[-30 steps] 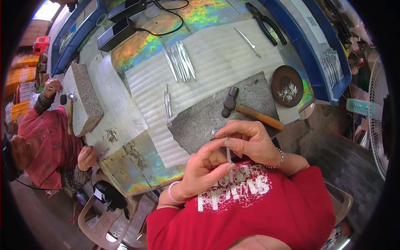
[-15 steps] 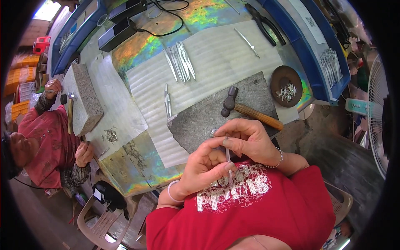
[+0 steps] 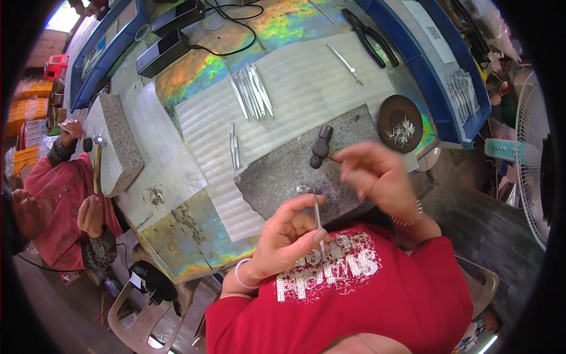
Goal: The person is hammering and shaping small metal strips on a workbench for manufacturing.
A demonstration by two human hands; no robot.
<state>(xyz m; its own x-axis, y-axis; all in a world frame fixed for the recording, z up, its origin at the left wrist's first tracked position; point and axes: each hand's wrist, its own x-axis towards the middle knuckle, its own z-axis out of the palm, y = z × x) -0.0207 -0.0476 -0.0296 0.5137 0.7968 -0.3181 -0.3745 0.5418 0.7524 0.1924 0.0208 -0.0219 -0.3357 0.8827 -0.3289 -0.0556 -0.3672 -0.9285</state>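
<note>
My left hand pinches a thin metal rod upright over the near edge of a grey stone slab. My right hand hovers blurred above the slab with fingers spread and nothing in it, just beside the wooden-handled hammer that lies on the stone. A bundle of similar metal rods lies on the white ribbed mat farther away, and two more rods lie left of the slab.
A round dark dish of small metal bits sits right of the slab. Black pliers lie far right on the table. Another person at the left holds a hammer over a second stone block. A fan stands at the right.
My right hand has let go of the rod and moved up and right toward the hammer. The left hand still holds the rod. The person at left has raised a hammer.
</note>
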